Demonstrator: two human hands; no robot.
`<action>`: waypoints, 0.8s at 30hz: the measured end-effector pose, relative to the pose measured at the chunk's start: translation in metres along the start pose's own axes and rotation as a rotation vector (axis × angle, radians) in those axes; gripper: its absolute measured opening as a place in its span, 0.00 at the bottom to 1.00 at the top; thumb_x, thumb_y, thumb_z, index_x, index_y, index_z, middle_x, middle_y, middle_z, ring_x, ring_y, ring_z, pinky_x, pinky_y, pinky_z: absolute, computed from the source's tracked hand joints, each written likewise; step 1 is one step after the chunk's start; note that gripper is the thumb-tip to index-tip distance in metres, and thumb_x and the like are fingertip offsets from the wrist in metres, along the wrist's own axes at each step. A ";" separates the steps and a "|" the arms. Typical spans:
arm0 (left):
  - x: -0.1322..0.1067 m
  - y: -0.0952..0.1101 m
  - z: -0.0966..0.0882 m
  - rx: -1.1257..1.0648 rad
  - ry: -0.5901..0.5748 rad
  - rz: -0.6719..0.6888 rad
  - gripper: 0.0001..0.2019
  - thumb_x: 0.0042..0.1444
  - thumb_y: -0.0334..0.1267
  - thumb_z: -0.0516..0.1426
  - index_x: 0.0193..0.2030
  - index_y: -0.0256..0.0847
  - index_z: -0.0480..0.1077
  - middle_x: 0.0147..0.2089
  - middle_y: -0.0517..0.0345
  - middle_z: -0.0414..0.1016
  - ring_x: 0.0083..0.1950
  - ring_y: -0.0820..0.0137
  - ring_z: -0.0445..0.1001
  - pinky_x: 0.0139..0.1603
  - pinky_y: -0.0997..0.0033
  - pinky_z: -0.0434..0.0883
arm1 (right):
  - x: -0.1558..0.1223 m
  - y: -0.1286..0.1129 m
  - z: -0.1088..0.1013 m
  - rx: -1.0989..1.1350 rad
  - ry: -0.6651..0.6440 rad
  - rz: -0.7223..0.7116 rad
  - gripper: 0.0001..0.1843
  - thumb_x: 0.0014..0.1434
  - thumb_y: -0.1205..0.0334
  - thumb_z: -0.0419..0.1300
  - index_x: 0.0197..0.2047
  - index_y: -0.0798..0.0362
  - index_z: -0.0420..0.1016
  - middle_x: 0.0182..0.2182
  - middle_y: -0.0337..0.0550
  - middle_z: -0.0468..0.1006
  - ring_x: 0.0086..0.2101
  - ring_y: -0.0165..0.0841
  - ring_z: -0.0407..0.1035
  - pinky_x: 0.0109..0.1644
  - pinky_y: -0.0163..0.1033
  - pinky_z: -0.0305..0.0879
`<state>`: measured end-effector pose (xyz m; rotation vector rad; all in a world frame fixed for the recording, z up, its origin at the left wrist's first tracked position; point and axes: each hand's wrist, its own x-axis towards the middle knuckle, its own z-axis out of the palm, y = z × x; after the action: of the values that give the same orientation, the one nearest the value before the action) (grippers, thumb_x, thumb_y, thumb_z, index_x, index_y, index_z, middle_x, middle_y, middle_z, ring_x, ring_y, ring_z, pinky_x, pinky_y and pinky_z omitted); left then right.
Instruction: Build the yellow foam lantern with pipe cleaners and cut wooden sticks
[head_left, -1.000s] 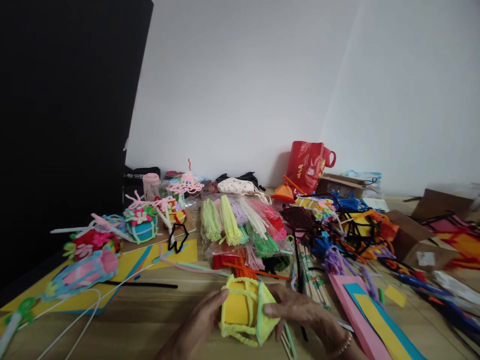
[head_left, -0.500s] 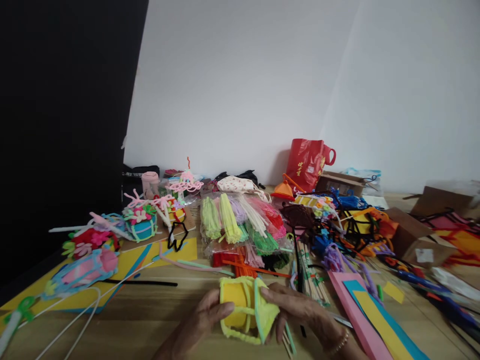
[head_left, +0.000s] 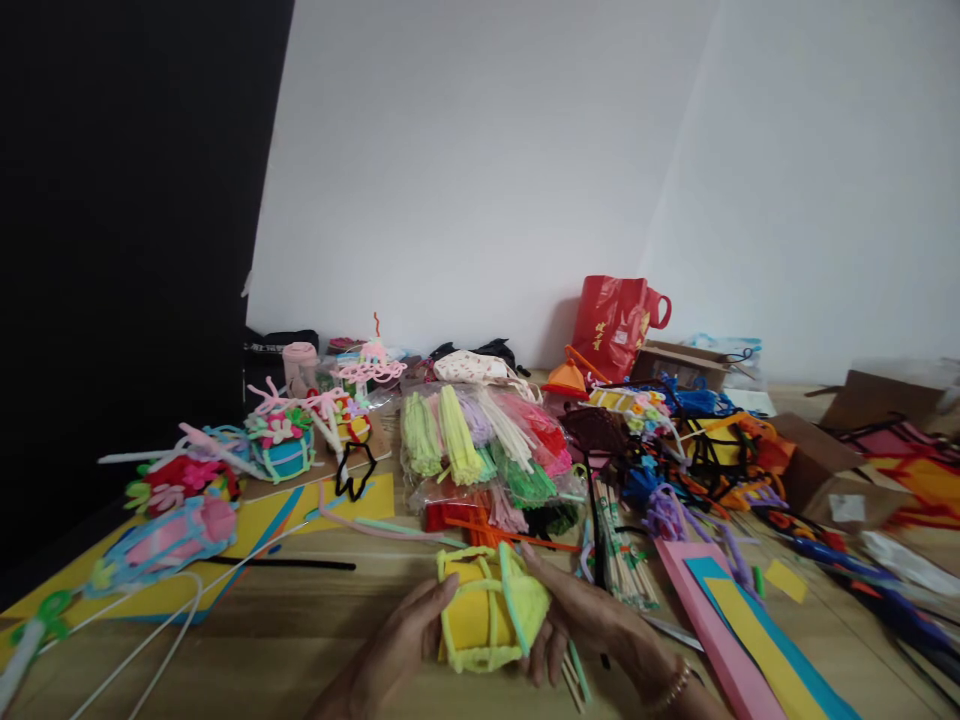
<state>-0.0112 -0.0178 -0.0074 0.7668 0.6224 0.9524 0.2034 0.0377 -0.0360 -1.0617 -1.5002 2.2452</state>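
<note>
A yellow pipe-cleaner lantern (head_left: 478, 612) lies on its side between my hands, low in the middle of the head view. Yellow paper lines its fuzzy frame, and a pale green strip rings the base of its pointed right end. My left hand (head_left: 405, 640) grips the left end, thumb along the near edge and fingers mostly hidden behind. At the pointed end, my right hand (head_left: 581, 615) holds with the thumb on top and curled fingers below. A few thin sticks (head_left: 576, 678) lie under my right hand.
Bagged pipe-cleaner bundles (head_left: 457, 440) lie ahead. Finished fuzzy crafts (head_left: 277, 445) and yellow sheets (head_left: 367, 505) are on the left. Wrapped stick bundles (head_left: 624, 550), coloured paper strips (head_left: 750, 630) and a cardboard box (head_left: 840, 480) stand or lie on the right. A red bag (head_left: 611, 325) leans on the wall.
The lantern has turned a little and risen slightly. My left thumb has shifted back to its left edge. My right fingers have slid from over the pointed end to its right side.
</note>
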 end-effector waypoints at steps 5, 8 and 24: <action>0.002 0.003 0.004 -0.031 0.070 0.003 0.17 0.51 0.45 0.63 0.43 0.35 0.78 0.44 0.45 0.81 0.52 0.52 0.75 0.51 0.58 0.70 | 0.002 0.001 -0.002 0.023 -0.020 -0.014 0.51 0.52 0.23 0.33 0.33 0.62 0.77 0.22 0.51 0.79 0.19 0.33 0.75 0.17 0.33 0.70; 0.003 0.005 0.005 -0.064 0.064 -0.018 0.19 0.48 0.46 0.64 0.44 0.36 0.78 0.45 0.46 0.81 0.53 0.52 0.74 0.50 0.59 0.70 | 0.003 0.003 0.000 0.033 -0.002 -0.061 0.44 0.54 0.26 0.42 0.38 0.63 0.75 0.24 0.52 0.80 0.19 0.34 0.75 0.17 0.33 0.70; 0.004 0.002 0.002 0.144 -0.180 0.077 0.30 0.39 0.41 0.70 0.52 0.40 0.72 0.47 0.46 0.79 0.49 0.54 0.76 0.49 0.60 0.70 | 0.009 0.004 0.005 0.144 0.122 -0.007 0.42 0.59 0.31 0.41 0.34 0.63 0.77 0.21 0.52 0.81 0.17 0.33 0.75 0.14 0.28 0.67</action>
<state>-0.0094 -0.0142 -0.0049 0.9994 0.5102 0.9032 0.1942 0.0370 -0.0417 -1.1248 -1.2714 2.2024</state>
